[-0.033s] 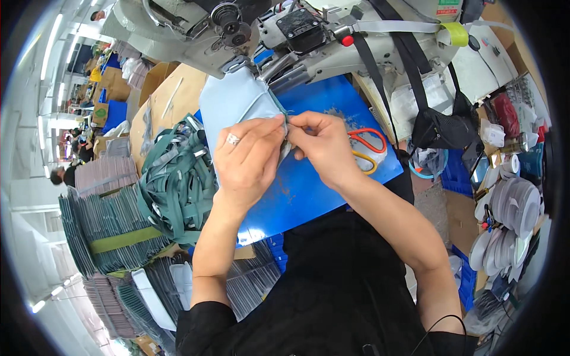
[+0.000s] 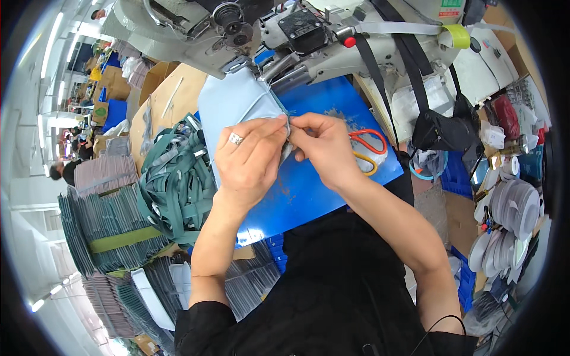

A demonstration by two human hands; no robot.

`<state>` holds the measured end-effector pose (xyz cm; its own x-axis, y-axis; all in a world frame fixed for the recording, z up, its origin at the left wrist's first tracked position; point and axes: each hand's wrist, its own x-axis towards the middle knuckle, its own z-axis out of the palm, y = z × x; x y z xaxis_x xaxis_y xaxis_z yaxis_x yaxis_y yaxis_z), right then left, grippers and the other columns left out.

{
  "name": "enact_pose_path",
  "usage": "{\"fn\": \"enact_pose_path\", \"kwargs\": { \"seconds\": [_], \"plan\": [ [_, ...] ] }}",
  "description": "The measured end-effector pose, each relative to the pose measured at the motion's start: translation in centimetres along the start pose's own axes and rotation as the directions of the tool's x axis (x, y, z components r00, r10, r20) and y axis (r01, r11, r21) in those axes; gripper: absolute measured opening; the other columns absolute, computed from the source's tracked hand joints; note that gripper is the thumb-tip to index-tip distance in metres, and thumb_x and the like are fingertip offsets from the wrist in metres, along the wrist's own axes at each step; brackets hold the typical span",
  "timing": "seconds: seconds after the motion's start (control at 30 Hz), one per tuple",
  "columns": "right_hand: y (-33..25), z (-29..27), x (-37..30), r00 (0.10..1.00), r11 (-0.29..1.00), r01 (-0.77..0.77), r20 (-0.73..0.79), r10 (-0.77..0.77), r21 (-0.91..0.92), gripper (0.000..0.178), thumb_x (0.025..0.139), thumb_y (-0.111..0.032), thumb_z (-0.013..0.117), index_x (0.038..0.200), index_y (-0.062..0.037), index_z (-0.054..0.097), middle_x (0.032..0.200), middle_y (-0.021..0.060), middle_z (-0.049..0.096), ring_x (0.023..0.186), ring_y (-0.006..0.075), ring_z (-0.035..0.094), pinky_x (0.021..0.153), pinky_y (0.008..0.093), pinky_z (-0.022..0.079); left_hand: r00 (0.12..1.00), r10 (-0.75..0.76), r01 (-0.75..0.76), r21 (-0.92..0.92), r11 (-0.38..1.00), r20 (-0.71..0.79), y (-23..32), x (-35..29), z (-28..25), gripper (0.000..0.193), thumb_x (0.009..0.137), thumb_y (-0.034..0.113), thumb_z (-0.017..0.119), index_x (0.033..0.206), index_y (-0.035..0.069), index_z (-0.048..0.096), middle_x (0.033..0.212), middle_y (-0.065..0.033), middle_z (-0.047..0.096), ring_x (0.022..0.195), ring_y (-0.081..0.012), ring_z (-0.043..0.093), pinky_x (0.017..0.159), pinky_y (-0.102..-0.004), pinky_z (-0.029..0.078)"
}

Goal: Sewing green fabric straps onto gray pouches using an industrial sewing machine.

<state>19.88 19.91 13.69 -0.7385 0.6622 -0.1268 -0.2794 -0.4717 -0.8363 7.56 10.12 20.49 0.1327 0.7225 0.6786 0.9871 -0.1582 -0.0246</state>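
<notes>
A light blue fabric piece [image 2: 233, 98] with a dark green edge lies under the sewing machine head [image 2: 234, 35] and reaches toward me. My left hand [image 2: 250, 153], with a ring on one finger, is closed on the fabric's near corner. Against it, my right hand [image 2: 323, 142] pinches the same edge between thumb and forefinger. The fingertips of both hands nearly meet, and they hide the exact spot they grip. Just right of my right hand, scissors [image 2: 369, 142] with one red and one yellow handle loop rest on the blue work surface [image 2: 314, 193].
Left of the work surface lies a heap of green straps [image 2: 175, 178]. Beyond it stand bundled stacks of flat green pieces [image 2: 119, 222]. A black pouch [image 2: 442, 127] hangs from straps at the right, above rolls of white tape [image 2: 513, 207]. Other people are far off at left.
</notes>
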Motion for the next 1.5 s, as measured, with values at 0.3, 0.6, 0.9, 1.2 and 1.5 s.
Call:
{"fn": "enact_pose_path", "kwargs": {
  "seconds": [0.3,0.6,0.9,1.2,1.5],
  "plan": [
    [-0.4,1.3,1.3,0.998,0.991,-0.063,-0.018,0.065,0.116,0.014,0.095,-0.005,0.070,0.106,0.0019,0.075,0.088,0.0018,0.072,0.073,0.0063,0.065,0.063,0.0230,0.055,0.989,0.050,-0.061,0.078,0.995,0.136,-1.9,2.0,-0.8,0.014,0.076,0.010,0.074,0.090,0.009,0.071,0.105,0.0002,0.076,0.091,-0.0137,0.071,0.075,-0.0296,0.043],
    [-0.3,4.0,5.1,0.981,0.986,-0.076,-0.168,0.101,0.149,0.016,0.095,-0.011,0.074,0.107,-0.0015,0.077,0.086,0.0000,0.071,0.074,0.0046,0.062,0.062,0.0226,0.051,0.985,0.040,-0.052,0.067,0.996,0.167,-5.9,2.1,-0.1,0.018,0.076,0.003,0.075,0.093,0.006,0.072,0.103,-0.0029,0.078,0.093,-0.0204,0.073,0.074,-0.0322,0.047],
    [-0.9,5.0,5.0,0.965,0.975,-0.012,-0.254,0.069,0.220,0.016,0.090,-0.010,0.081,0.098,0.0035,0.078,0.082,-0.0003,0.070,0.069,0.0044,0.056,0.061,0.0224,0.041,0.499,-0.842,0.789,-0.509,0.345,0.203,-1.4,-4.9,3.9,0.046,0.101,0.013,0.065,0.142,-0.005,0.054,0.135,-0.0149,0.064,0.127,-0.0260,0.059,0.111,-0.0385,0.044],
    [-1.2,4.6,5.3,0.967,0.993,-0.047,-0.246,0.073,0.109,0.021,0.086,-0.014,0.084,0.098,0.0027,0.078,0.079,-0.0005,0.069,0.067,0.0045,0.054,0.059,0.0224,0.040,0.216,-0.510,0.697,-0.497,-0.516,0.833,-14.7,-5.8,1.4,0.029,0.092,0.010,0.078,0.120,0.006,0.069,0.099,-0.0024,0.070,0.082,-0.0108,0.064,0.061,-0.0241,0.046],
    [-1.5,4.8,4.9,0.958,0.991,-0.075,-0.268,0.103,0.113,0.019,0.088,-0.012,0.080,0.100,0.0024,0.076,0.079,0.0020,0.070,0.060,0.0070,0.057,0.053,0.0236,0.042,0.209,-0.745,-0.185,-0.723,-0.666,0.633,-10.5,-5.8,10.9,0.035,0.105,0.031,0.057,0.132,0.010,0.062,0.125,-0.0094,0.069,0.114,-0.0261,0.066,0.100,-0.0447,0.055]
  ]
}}
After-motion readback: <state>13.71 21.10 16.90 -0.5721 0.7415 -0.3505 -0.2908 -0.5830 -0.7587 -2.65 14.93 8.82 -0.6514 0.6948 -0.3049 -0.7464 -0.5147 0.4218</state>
